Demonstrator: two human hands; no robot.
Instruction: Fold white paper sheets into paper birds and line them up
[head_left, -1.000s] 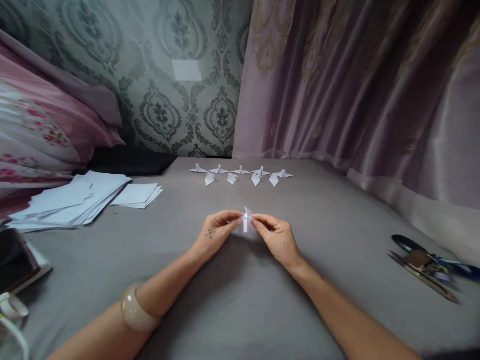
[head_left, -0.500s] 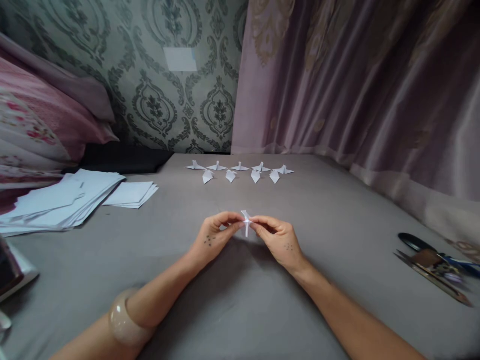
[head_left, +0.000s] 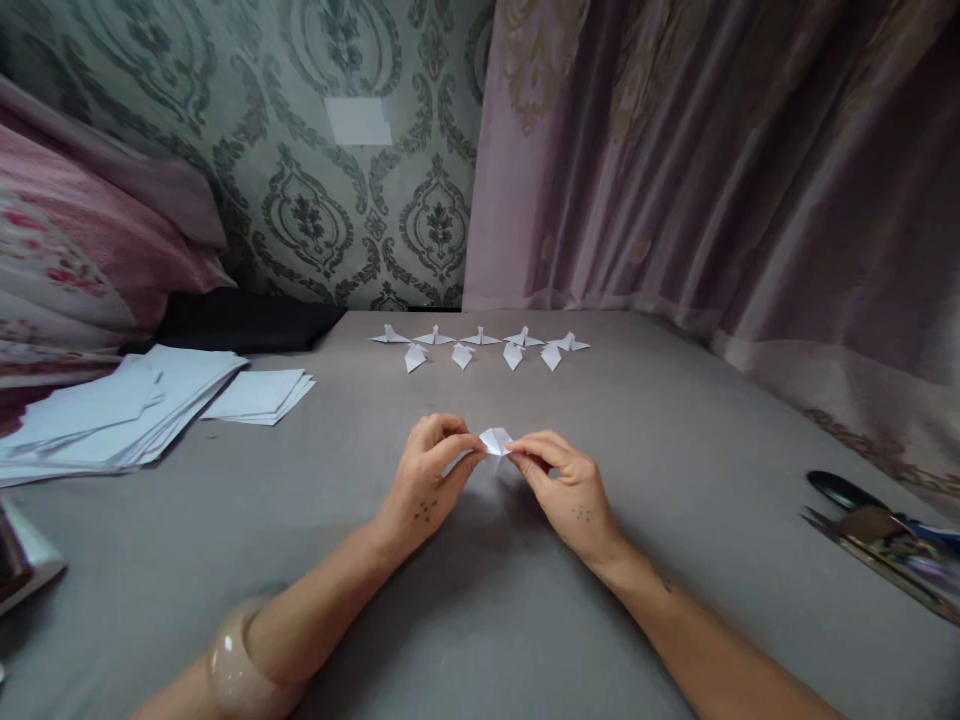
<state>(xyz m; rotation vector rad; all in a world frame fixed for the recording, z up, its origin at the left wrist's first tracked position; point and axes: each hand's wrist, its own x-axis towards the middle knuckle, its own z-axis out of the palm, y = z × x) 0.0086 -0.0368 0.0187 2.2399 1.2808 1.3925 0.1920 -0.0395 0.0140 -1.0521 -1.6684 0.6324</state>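
A small folded white paper piece (head_left: 496, 441) is held above the grey table, in front of me. My left hand (head_left: 433, 470) pinches its left end between thumb and fingers. On the other end, my right hand (head_left: 562, 485) grips it in the same pinch. The paper shows a flat, angular face between my fingertips; its ends are hidden by them. Beyond my hands, two rows of folded white paper figures stand on the table, among them a winged paper figure (head_left: 481, 337) in the back row and a pointed one (head_left: 463, 356) in the front row.
On the left lie a stack of white paper sheets (head_left: 124, 410) and a smaller pile of paper squares (head_left: 259, 396). Tools, including a scissors-like pointed metal one (head_left: 862, 555), rest at the right. A black folded cloth (head_left: 240, 318) and a curtain (head_left: 637, 160) border the back.
The paper piece has gone from a narrow, upright cross-like look to a wider flat face. My hands have moved slightly apart, both still pinching it.
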